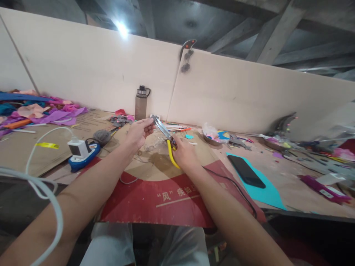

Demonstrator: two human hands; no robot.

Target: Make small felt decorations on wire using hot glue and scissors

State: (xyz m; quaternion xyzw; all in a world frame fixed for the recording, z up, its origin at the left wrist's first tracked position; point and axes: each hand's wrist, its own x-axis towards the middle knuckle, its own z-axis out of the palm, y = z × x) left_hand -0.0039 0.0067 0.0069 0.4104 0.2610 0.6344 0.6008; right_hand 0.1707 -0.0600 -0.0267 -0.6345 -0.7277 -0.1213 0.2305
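Note:
Over the middle of the table, a narrow grey curved band (163, 128) slants between my two hands, shiny along its edge. Its upper end is pinched between the thumb and fingers of my left hand (140, 133). At the lower end, my right hand (185, 152) is closed round the band. A curved yellow piece like a tool handle (172, 155) sticks out on the left side of that hand; its kind is not clear. The fingers of my right hand are partly hidden from view. Beneath both hands lies a red and tan printed board (177, 207).
A bottle (141, 105) stands by the partition. On the left are a blue power strip (83, 157), grey yarn (102, 136) and coloured scraps (52, 109). A phone (245, 170) lies on a turquoise sheet (266, 197) at right. A black cord (233, 181) crosses the board.

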